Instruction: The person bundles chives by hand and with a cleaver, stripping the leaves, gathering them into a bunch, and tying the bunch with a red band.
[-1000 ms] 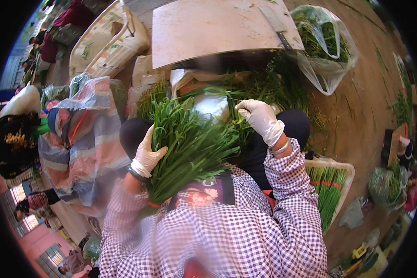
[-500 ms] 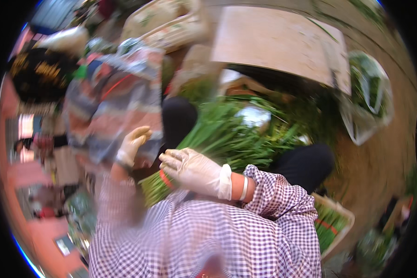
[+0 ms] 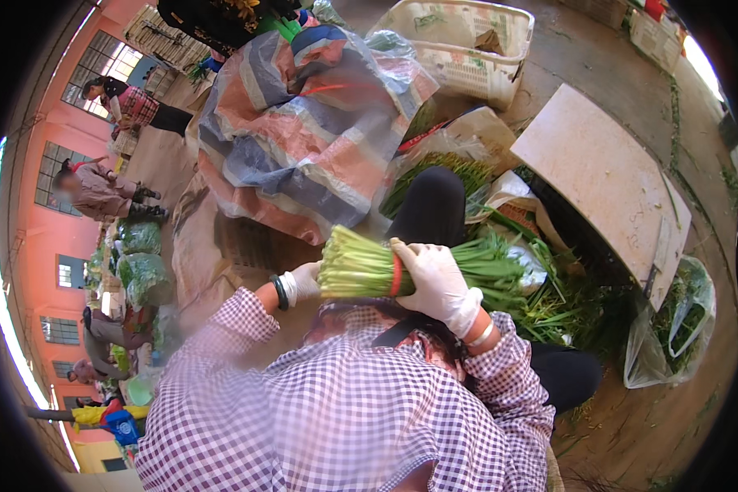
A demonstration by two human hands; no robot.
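Note:
A thick bunch of long green stalks (image 3: pixel 355 266), perhaps chives, lies sideways across my lap, its pale cut ends to the left and its leaves to the right. A red band (image 3: pixel 396 275) circles it. My right hand (image 3: pixel 436 280), in a whitish glove, is closed round the bunch just right of the band, thumb over the top. My left hand (image 3: pixel 303 281), gloved too, is against the lower part of the cut ends; its fingers are mostly hidden behind the stalks.
Loose green leaves (image 3: pixel 562 307) lie beyond my right knee, beside a tan board (image 3: pixel 603 164) and a clear bag of greens (image 3: pixel 672 324). A striped plastic sheet (image 3: pixel 303 156) covers something ahead left. A pale basket (image 3: pixel 467 49) stands farther off. Several people are at the far left.
The bunch has been lifted and turned from slanting to nearly level. My left hand, raised apart from it before, now meets its cut ends. My right hand still grips it. The head view has swung left.

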